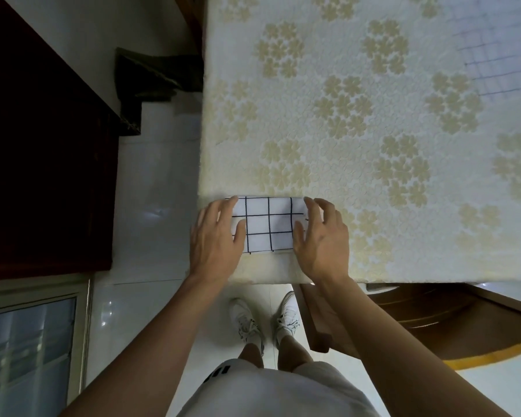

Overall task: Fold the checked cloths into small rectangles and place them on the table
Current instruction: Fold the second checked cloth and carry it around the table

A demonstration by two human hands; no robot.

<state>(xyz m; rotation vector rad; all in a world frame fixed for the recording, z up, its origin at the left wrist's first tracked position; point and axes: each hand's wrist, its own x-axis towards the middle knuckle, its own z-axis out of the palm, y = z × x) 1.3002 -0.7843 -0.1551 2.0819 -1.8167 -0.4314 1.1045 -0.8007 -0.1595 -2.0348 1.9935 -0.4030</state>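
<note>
Two hands press flat, fingers relaxed, gripping nothing: left hand and right hand cover the ends of the folded black-on-white checked cloth, a small rectangle on the embossed floral tabletop, near corner.

On my screen the folded checked cloth looks like thin, smooth, matt woven fabric, white with dark lines. The table is covered in cream material, matt and rough, embossed with a lace-like flower texture. The floor is glossy white tile that throws back the light. The chair is varnished wood with a soft sheen.
</note>
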